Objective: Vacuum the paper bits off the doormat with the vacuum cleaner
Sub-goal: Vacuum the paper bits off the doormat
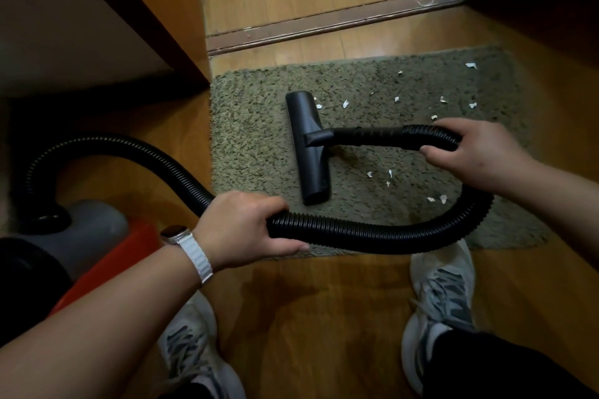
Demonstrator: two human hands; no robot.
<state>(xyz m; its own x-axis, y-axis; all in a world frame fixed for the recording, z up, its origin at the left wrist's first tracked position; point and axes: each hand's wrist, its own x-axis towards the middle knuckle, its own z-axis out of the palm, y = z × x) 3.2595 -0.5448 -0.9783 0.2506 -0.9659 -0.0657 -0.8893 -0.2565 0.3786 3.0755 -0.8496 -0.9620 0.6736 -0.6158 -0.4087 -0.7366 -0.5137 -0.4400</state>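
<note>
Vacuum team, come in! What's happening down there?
Both hands gripping hose: left hand, right hand. Nozzle on doormat. Paper bits remain right of nozzle. Nothing blocking.

The left hand (241,227) is extended from the lower left on a bare forearm, palm down, fingers curled over and closed around a black ribbed vacuum hose (356,233), thumb laid along its near side. A white-strapped watch (188,248) is worn on the left wrist. The right hand (473,152) is brought in from the right, palm down, fingers wrapped around the same hose further along, where it meets its smooth end.
</note>
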